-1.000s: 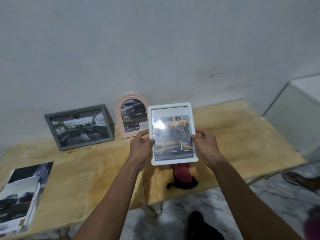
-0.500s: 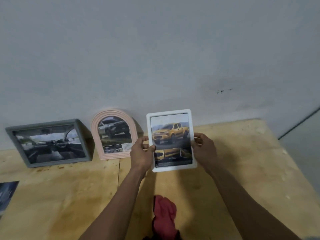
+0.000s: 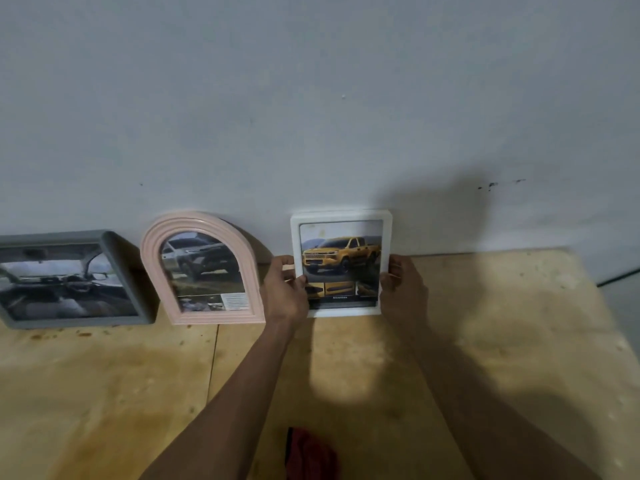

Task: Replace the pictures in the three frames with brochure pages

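Observation:
A white rectangular frame (image 3: 341, 233) with a yellow pickup truck page stands upright at the back of the wooden table (image 3: 485, 341), against the wall. My left hand (image 3: 285, 289) grips its left edge and my right hand (image 3: 401, 289) grips its right edge. To its left leans a pink arched frame (image 3: 202, 271) showing a grey car page. Further left stands a grey rectangular frame (image 3: 74, 280) with a car interior page.
A red and black cloth (image 3: 310, 452) lies on the table near the front edge, between my forearms. The pale wall (image 3: 311, 98) rises right behind the frames. A dark edge of another surface (image 3: 620, 277) shows at far right.
Both hands have carried the white frame away from me and down to the back of the table beside the pink frame. The view has moved closer, and the brochure stack has left the view.

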The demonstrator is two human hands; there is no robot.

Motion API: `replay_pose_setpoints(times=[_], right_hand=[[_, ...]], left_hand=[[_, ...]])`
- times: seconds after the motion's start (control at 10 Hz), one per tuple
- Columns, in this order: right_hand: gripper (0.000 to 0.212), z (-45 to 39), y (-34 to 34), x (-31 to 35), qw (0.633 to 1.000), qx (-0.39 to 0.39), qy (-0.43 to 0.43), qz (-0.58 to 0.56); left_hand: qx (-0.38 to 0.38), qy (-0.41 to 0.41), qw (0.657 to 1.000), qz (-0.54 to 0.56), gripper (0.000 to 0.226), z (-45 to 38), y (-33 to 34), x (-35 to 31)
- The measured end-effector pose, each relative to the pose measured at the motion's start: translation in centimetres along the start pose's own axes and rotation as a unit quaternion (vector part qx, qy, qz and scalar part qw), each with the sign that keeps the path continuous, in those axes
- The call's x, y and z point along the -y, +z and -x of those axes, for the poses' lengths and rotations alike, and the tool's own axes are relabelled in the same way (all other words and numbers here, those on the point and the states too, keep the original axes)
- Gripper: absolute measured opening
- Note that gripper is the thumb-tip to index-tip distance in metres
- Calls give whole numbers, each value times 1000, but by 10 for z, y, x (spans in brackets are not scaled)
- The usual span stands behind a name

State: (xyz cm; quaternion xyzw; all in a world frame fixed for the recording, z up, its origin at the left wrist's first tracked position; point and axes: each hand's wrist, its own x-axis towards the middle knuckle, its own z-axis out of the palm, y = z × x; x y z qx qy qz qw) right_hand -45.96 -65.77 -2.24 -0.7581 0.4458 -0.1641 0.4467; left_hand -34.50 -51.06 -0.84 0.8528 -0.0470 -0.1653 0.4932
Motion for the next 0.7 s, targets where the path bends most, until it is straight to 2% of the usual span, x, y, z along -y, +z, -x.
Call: replay_pose_setpoints(times=[0.5,0.7], right_hand=[[29,-12,8,-9,1000,12,9,-8],[36,-12,7,-12,999,19,28,-18]], left_hand=[[-15,5,1000,2,37,-7,18,13],[0,-12,999,47,42,2,13,2]])
